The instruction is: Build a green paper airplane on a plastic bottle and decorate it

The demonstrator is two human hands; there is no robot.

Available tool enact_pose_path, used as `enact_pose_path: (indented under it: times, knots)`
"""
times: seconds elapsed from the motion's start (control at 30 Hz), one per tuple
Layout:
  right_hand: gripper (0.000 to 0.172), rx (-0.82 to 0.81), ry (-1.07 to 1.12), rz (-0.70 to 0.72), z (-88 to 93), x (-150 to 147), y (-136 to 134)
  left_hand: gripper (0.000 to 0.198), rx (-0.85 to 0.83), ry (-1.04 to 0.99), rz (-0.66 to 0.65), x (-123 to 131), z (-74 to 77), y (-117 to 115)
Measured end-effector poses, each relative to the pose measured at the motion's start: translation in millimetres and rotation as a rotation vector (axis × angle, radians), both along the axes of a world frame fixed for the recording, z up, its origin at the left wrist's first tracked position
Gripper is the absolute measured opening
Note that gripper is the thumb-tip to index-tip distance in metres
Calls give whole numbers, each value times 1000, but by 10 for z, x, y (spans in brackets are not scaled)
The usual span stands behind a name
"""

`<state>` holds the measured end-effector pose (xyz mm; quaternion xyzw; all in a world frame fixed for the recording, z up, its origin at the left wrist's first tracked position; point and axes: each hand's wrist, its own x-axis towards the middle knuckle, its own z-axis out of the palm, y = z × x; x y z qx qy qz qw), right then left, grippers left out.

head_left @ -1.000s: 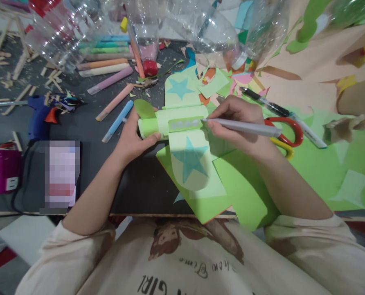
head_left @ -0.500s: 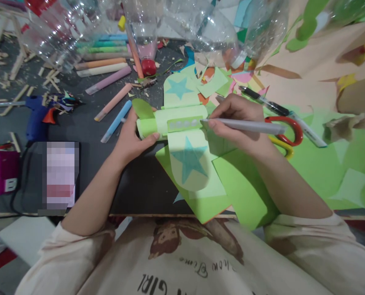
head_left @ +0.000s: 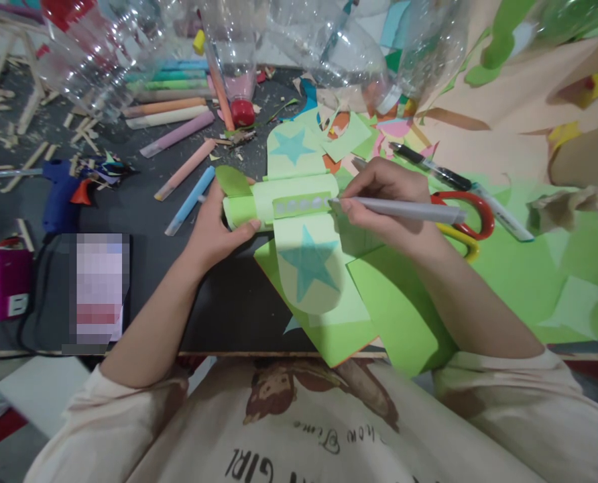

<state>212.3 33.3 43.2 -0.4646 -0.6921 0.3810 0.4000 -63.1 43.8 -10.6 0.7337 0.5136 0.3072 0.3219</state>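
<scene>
A light-green paper airplane model with a rolled body lies in front of me. Its two rounded wings each carry a blue star, and a darker green oval fin stands at the left end. My left hand is wrapped round that end, thumb on the near side. Between the fingers of my right hand is a grey marker, its tip at the right end of a green strip on the body. A row of pale grey dots runs along the strip.
Red-and-yellow-handled scissors and a black pen lie beyond my right hand. Green paper sheets spread beneath. At left are several markers, a blue glue gun and a phone. Plastic bottles line the back.
The marker tip stays at the strip's right end, where the last pale dot looks fuller. Both hands have barely moved, and the view has shifted very slightly.
</scene>
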Motion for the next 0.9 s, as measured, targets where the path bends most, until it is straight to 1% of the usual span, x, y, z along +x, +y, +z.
enact_pose_path:
  times: [0.1,0.27,0.4,0.53,0.63,0.73,0.8,0.87,0.9]
  knots:
    - [18,9,-3,-17,-27,-6,4,52,-23,-1,-9,1,13,1]
    - [22,-3,2,49,-9,0,2,49,21,3,-27,2,16,7]
    - [19,43,24,28,-5,7,5,50,31,16,-22,-3,4,6]
    - [17,7,0,71,-2,17,1,50,28,16,-23,-6,0,-1]
    - [15,28,38,72,13,21,9,50,17,10,-21,-4,-6,-4]
    - [19,14,60,81,28,22,31,49,8,4,-14,0,-5,-3]
    - [19,-25,121,35,43,25,41,49,13,-7,-7,4,2,-1]
    - [17,-59,186,-57,75,40,39,49,7,-23,-10,9,13,3]
    - [20,-60,191,-106,98,55,36,48,3,-30,-14,12,19,4]
